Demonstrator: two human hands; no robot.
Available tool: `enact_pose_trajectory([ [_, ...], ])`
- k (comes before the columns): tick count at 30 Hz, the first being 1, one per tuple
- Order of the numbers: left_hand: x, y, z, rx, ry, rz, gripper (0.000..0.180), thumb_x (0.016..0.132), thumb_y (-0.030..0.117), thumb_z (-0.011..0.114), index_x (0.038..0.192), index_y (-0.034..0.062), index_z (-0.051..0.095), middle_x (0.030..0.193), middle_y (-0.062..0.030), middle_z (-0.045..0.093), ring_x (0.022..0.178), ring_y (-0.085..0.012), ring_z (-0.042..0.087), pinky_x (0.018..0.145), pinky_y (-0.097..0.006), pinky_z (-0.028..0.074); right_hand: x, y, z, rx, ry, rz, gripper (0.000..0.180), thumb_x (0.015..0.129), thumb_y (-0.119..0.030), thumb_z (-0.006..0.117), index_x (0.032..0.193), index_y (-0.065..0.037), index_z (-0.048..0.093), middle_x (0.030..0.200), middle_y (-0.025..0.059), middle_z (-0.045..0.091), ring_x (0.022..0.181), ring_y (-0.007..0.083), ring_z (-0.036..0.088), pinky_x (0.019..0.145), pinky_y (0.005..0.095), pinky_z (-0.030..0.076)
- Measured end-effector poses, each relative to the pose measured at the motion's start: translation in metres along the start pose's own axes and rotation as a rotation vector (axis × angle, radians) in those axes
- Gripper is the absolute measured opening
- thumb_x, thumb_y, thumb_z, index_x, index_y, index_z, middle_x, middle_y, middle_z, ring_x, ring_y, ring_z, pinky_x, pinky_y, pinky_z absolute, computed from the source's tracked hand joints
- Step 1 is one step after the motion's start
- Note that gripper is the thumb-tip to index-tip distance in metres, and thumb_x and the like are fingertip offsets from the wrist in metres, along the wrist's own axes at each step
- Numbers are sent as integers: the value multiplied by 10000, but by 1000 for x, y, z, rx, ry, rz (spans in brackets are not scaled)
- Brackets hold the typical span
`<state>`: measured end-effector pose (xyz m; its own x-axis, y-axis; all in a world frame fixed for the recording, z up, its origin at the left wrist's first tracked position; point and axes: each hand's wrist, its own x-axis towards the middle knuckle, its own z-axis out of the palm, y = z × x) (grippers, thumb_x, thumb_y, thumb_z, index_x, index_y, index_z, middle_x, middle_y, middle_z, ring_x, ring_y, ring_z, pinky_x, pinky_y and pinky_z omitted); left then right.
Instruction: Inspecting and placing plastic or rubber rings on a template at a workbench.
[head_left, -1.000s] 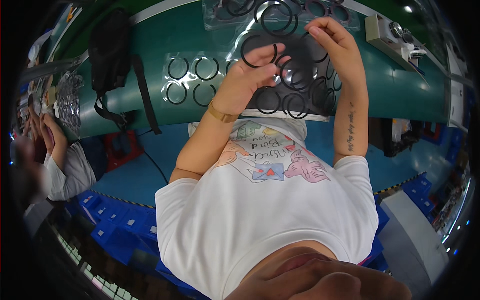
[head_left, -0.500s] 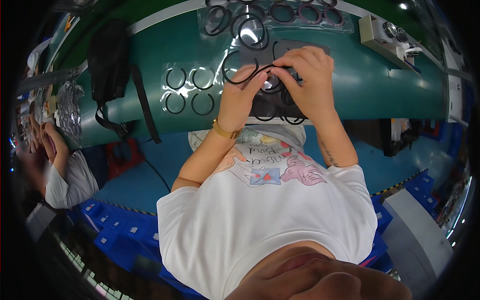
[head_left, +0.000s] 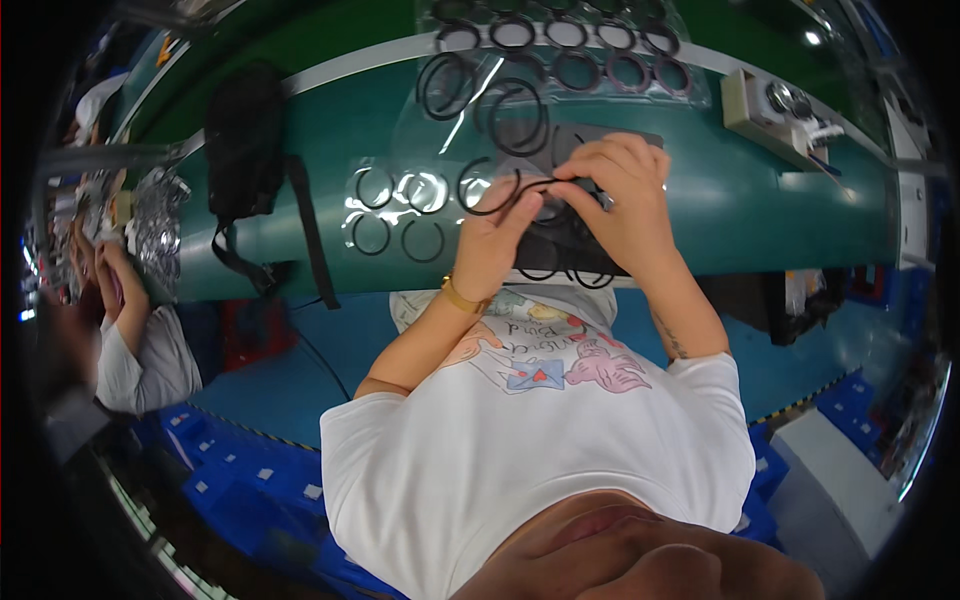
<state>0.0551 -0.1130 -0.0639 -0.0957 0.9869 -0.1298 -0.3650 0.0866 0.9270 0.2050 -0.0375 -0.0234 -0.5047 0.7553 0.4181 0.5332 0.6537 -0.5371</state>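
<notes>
My left hand [head_left: 492,238] and my right hand [head_left: 622,195] meet over the near part of the green table. Thumbs and fingers of both pinch a thin black ring-like strip [head_left: 541,182] that spans the small gap between them. Whether it is a full or split ring cannot be made out. Just beyond the left fingers shows a black split ring [head_left: 462,188]; the hand hides part of it. A dark grey sheet [head_left: 597,133] lies under the right hand, and black rings [head_left: 590,279] stick out below it at the table edge.
Left of my hands, a clear sheet [head_left: 398,212] carries several black split rings. Larger black rings [head_left: 518,117] lie beyond, before a clear tray of round dark rings [head_left: 627,72]. A black bag [head_left: 243,145] rests at left, a pale box [head_left: 745,105] at right. Another person's arm [head_left: 125,285] shows far left.
The whole view has shifted, so table and hands sit lower in the picture and more of the ring tray shows. Both hands keep their pinch on the black strip.
</notes>
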Motion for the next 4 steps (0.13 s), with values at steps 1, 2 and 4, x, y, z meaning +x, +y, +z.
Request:
enact_pose_trajectory([
  [1,2,-1,-1,40,-32,46,196,938,79,529,1094,-12,605,1053,-24,572,967,-92,512,862,-218,398,0,-2,-1,-16,-5,-8,168,703,-196,743,821,-127,645,874,-15,615,961,204,524,851,362,294],
  [2,3,0,-4,124,-42,71,188,931,78,542,1085,-7,610,1053,-28,575,982,-103,518,866,-231,405,1,-3,-1,-22,-30,-17,161,701,-187,742,815,-127,646,871,-16,615,957,207,526,846,363,296],
  [4,0,8,-19,232,10,115,181,924,78,554,1075,-2,616,1053,-32,578,997,-113,525,870,-244,412,6,-4,-3,-35,-117,5,133,700,-160,738,793,-125,650,860,-17,619,944,207,530,832,363,303],
])
